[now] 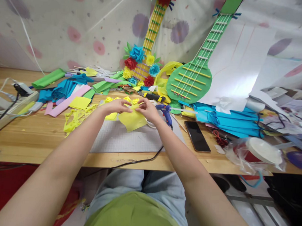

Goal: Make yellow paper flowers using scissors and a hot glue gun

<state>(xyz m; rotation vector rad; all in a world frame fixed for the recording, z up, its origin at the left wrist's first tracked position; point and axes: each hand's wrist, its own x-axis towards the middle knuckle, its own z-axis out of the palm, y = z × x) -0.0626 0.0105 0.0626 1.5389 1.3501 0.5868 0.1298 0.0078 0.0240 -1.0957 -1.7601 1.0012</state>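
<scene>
I pinch the yellow sheet (132,122) along its far edge, my left hand (116,106) and right hand (149,110) close together, thumbs and fingertips closed on the thin paper. I think I grip it near the middle of that edge so both thumbs can work one spot while the rest hangs free towards me. The sheet is above the pale mat (129,144), which probably lies squarely in front of me to protect the wooden surface (40,139). The blue glue gun (167,113) is just beside my right hand, likely for easy reach, and its black cable (143,161) trails across the near edge. Yellow scraps (76,121) lie to the left, seemingly out of my way. Behind, the yellow paper guitar (151,35) and the green paper instrument (189,82) lean upright against the covered wall, perhaps to free working room.

The sheet itself is plain, bright yellow and slightly see-through. Its lower edge comes to a blunt corner pointing towards me, and it bends softly. My fingers hide its top, so I cannot tell how it is folded there.
</scene>
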